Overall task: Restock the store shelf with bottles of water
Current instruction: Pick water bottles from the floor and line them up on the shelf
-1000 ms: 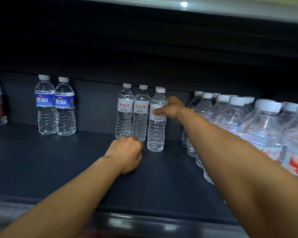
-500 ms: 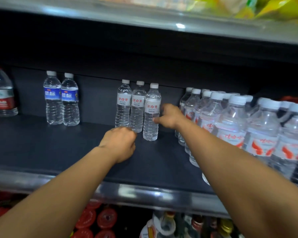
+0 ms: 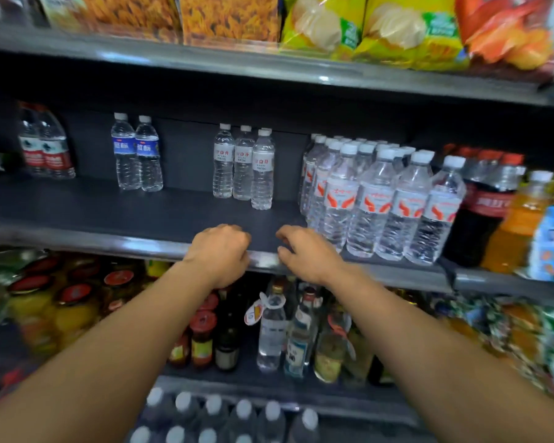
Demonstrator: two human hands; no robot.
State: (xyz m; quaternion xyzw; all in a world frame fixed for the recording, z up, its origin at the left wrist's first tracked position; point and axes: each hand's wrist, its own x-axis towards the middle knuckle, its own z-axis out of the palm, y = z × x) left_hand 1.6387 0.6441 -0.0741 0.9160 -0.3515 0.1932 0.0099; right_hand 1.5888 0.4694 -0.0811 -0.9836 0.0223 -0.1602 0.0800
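Both of the person's hands hover at the near edge of the dark shelf (image 3: 77, 206), holding nothing. The left hand (image 3: 219, 251) has its fingers curled under in a loose fist, knuckles up, right over the shelf's metal lip. The right hand (image 3: 304, 252) sits just beside it to the right, its fingers bent and slightly spread, thumb pointing left; it grips nothing either.

Farther back on the shelf, beyond the gap between the two hands, stand three white-label water bottles (image 3: 243, 163) in a tight upright cluster, the rightmost one set a little nearer than the other two. Well to their left stand two blue-label bottles (image 3: 136, 153), touching each other, and at the far left a pair of red-label bottles (image 3: 45, 145). To the right of the hands a dense block of water bottles with red-and-white labels (image 3: 375, 199) fills the shelf from back to front edge, with dark cola bottles (image 3: 490, 193) beside it.

The shelf above carries snack bags (image 3: 320, 24). Below, jars and assorted bottles crowd the lower shelf (image 3: 269, 375), and at the bottom of the view a group of white-capped water bottles (image 3: 224, 417) stands blurred between the forearms.
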